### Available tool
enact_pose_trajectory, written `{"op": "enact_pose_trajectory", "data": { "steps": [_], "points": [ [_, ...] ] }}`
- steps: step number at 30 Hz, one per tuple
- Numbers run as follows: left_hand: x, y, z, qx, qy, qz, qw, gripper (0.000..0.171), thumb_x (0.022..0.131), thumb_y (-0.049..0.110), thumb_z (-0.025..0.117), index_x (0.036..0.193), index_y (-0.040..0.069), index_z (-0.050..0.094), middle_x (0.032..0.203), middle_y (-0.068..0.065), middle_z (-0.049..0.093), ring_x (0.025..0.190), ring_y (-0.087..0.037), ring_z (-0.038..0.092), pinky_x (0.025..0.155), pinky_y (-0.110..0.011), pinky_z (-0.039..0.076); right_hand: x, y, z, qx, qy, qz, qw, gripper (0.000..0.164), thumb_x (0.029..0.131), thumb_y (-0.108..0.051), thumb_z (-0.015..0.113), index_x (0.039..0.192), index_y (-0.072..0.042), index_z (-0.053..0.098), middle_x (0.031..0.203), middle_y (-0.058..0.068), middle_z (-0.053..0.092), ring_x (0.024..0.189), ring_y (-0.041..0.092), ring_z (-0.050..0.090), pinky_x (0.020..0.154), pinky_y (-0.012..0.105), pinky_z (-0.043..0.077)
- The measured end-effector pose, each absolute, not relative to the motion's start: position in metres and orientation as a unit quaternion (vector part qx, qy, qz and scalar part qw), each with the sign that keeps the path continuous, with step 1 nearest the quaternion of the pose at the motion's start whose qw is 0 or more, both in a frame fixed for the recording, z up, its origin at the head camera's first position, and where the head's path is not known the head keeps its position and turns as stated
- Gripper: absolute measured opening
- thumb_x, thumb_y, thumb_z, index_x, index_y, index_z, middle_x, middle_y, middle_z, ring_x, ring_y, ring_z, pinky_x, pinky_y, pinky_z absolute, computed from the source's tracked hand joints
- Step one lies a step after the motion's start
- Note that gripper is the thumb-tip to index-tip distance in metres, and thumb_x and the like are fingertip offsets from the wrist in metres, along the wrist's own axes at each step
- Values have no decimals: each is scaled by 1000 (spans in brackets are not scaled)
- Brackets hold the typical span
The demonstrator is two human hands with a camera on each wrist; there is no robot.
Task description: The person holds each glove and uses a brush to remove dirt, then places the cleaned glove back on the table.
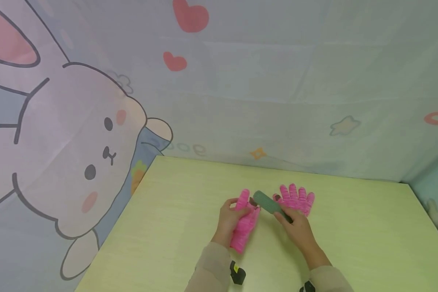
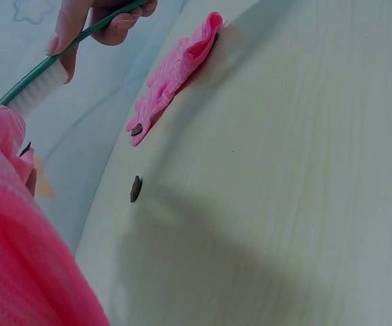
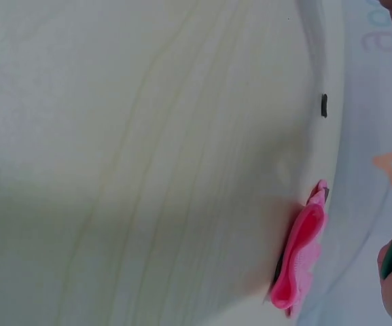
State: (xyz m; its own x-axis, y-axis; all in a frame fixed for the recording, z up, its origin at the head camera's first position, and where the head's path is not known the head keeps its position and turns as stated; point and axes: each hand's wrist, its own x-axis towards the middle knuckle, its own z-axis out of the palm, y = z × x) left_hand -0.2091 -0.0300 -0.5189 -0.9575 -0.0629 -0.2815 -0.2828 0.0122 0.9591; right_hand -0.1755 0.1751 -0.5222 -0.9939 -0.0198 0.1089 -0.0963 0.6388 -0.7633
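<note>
My left hand (image 1: 226, 221) grips a pink knitted glove (image 1: 245, 231), raised over the table with one glove finger pointing up. In my right hand (image 1: 300, 230) is a green-backed brush (image 1: 267, 202); its white bristles (image 2: 41, 88) show in the left wrist view, right by the held glove's fingers. A second pink glove (image 1: 295, 198) lies beyond the right hand with its fingers spread. On its thumb sits a dark spot (image 2: 136, 129). The left hand's fingertips are partly hidden behind the glove it holds.
A small dark piece (image 2: 136, 189) lies on the pale yellow table (image 1: 160, 227) near the second glove. Behind the table's back edge hangs a printed cloth (image 1: 263, 89) with hearts and a large rabbit. Black wrist devices (image 1: 237, 273) sit by the sleeves.
</note>
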Motion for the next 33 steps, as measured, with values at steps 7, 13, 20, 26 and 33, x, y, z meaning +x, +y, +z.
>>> {"op": "enact_pose_trajectory", "data": {
  "steps": [7, 13, 20, 26, 33],
  "points": [
    [-210, -28, -519, -126, 685, 712, 86, 63, 74, 18, 77, 130, 13, 48, 104, -13, 59, 82, -20, 62, 72, -33, 53, -177, 169, -524, 55, -920, 380, 75, 49, 90, -39, 57, 128, -8, 56, 119, 17, 59, 91, 28, 52, 79, 46, 46],
    [-210, -27, -518, -139, 710, 686, 77, 58, 78, 13, 73, 130, 13, 49, 105, -13, 57, 88, -22, 58, 76, -37, 52, -179, 168, -526, 40, -926, 366, 77, 52, 91, -42, 55, 129, -7, 55, 125, 19, 55, 111, 43, 49, 90, 55, 41],
    [-210, -27, -518, -147, 708, 686, 77, 55, 79, 11, 72, 129, 13, 49, 103, -11, 58, 84, -19, 59, 77, -36, 52, -178, 167, -525, 27, -927, 366, 74, 51, 90, -42, 56, 127, -7, 56, 122, 19, 57, 100, 36, 53, 84, 51, 45],
    [-209, -28, -519, -144, 706, 689, 77, 54, 79, 10, 71, 129, 12, 50, 103, -11, 59, 83, -18, 60, 77, -36, 51, -177, 166, -525, 22, -929, 363, 72, 53, 91, -44, 54, 128, -7, 55, 119, 22, 58, 95, 35, 54, 79, 49, 46],
    [-208, -29, -517, -139, 705, 692, 76, 54, 78, 7, 71, 128, 11, 50, 95, -9, 61, 78, -17, 60, 73, -33, 51, -177, 167, -524, 20, -935, 343, 86, 51, 92, -42, 54, 126, -4, 57, 107, 18, 63, 79, 25, 50, 68, 39, 44]
  ]
}}
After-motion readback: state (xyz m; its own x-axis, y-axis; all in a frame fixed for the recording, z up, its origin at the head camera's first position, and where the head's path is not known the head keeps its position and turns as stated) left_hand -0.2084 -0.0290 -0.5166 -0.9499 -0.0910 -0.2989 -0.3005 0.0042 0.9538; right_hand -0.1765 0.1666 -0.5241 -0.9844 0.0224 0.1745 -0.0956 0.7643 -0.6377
